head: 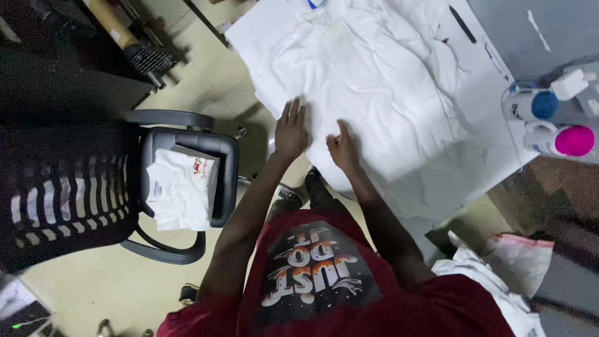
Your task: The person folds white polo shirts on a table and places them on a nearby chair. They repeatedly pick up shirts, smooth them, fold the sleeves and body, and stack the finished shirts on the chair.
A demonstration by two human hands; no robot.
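Hands flat on white shirt.

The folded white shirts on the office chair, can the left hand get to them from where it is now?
Probably yes. The left hand lies flat on the white garment on the table, and the folded white shirts sit uncovered on the chair seat on that side, nothing between.

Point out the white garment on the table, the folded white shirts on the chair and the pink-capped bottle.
white garment (368, 81): head view, middle of the spread cloth.
folded white shirts (181, 190): head view, top shirt's front.
pink-capped bottle (574, 140): head view, on its pink cap.
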